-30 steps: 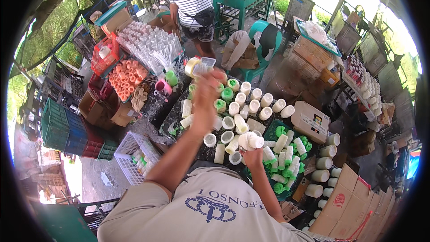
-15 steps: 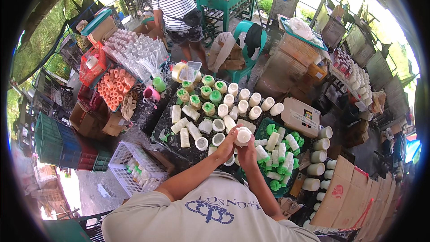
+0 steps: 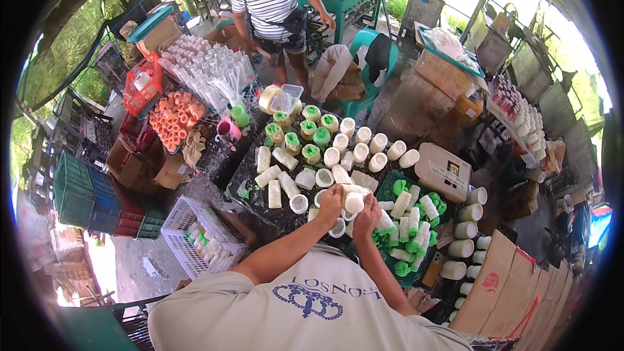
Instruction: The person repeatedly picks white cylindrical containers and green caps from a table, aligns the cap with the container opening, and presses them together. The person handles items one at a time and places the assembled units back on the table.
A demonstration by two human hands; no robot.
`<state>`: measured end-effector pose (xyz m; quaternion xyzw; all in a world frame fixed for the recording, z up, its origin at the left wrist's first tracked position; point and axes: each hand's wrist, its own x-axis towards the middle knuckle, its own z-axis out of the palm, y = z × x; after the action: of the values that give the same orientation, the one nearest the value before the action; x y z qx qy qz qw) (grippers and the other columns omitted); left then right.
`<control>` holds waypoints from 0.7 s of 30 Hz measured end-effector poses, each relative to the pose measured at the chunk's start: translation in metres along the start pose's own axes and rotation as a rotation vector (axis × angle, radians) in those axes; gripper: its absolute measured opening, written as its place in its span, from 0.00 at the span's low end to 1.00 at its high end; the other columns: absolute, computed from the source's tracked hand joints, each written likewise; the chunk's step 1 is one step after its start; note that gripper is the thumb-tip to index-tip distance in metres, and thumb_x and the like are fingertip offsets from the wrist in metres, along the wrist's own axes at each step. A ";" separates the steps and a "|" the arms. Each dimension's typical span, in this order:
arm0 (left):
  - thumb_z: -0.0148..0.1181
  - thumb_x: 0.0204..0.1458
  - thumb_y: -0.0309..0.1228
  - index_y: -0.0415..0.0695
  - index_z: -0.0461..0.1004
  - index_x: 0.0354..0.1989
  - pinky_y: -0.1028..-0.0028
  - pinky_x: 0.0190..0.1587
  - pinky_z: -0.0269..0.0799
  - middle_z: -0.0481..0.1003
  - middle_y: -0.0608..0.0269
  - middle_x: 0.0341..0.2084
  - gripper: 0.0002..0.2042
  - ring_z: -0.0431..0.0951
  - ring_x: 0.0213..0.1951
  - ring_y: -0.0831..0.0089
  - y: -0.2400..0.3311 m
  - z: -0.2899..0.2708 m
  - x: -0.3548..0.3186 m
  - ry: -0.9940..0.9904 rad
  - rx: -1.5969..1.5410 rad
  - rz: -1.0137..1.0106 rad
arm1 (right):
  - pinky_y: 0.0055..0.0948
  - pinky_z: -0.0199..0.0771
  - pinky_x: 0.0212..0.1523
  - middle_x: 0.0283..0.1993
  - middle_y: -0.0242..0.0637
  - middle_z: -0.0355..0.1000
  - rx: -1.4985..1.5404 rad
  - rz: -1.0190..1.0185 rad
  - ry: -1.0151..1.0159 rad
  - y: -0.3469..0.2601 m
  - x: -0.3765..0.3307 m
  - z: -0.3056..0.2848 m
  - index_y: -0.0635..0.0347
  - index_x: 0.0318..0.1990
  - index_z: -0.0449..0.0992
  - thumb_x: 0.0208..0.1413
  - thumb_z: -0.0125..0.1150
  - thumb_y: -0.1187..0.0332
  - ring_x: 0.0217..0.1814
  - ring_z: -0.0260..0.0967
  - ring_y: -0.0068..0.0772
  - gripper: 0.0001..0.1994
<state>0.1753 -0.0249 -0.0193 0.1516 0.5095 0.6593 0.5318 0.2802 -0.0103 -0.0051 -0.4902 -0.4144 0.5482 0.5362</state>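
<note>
In front of my chest I hold a white, waxy cylinder (image 3: 353,202) between both hands, its round end tilted toward me. The fingers of my left hand (image 3: 331,203) wrap round its left side. On its other side, my right hand (image 3: 368,216) grips it with bent fingers. Below and beyond them, similar white cylinders stand or lie on the dark worktable (image 3: 260,206); several are hollow cups, such as a white cup (image 3: 299,204). Farther back stand cylinders with green tops, among them a green-topped cylinder (image 3: 311,153). Right of my hands, a green tray (image 3: 404,279) holds white and green pieces.
A tape roll (image 3: 268,99) and clear tub lie at the table's far end. Orange cups (image 3: 174,119) and clear tubes fill trays at left. A lilac crate (image 3: 188,261) stands lower left, a cardboard box (image 3: 442,170) at right. Beyond stands a person (image 3: 270,6) in a striped shirt.
The cylinder in my hands has tipped, and my hands have shifted their hold around it. The person beyond the table has lowered a raised arm. The whole view has shifted slightly.
</note>
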 end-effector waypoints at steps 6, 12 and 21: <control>0.39 0.73 0.41 0.36 0.71 0.52 0.64 0.44 0.78 0.78 0.55 0.42 0.20 0.80 0.40 0.64 -0.034 -0.017 0.018 0.228 -0.308 -0.363 | 0.29 0.78 0.34 0.38 0.36 0.80 0.139 0.219 0.027 0.050 0.005 -0.008 0.65 0.43 0.79 0.73 0.49 0.59 0.33 0.77 0.26 0.18; 0.34 0.73 0.43 0.38 0.70 0.52 0.58 0.45 0.80 0.78 0.52 0.43 0.21 0.81 0.40 0.59 -0.050 -0.027 0.017 0.148 -0.394 -0.453 | 0.30 0.79 0.35 0.36 0.39 0.79 0.274 0.362 0.136 0.048 -0.003 -0.005 0.68 0.41 0.78 0.74 0.47 0.59 0.33 0.76 0.27 0.20; 0.26 0.73 0.47 0.40 0.70 0.51 0.54 0.40 0.81 0.79 0.53 0.37 0.26 0.81 0.34 0.57 -0.043 -0.034 0.005 0.028 -0.371 -0.573 | 0.32 0.72 0.33 0.32 0.34 0.77 0.013 0.277 0.005 0.064 -0.003 -0.018 0.66 0.35 0.76 0.74 0.45 0.53 0.29 0.69 0.26 0.24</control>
<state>0.1721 -0.0415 -0.0718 -0.1061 0.4101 0.5665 0.7068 0.2864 -0.0194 -0.0703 -0.5407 -0.3378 0.6184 0.4595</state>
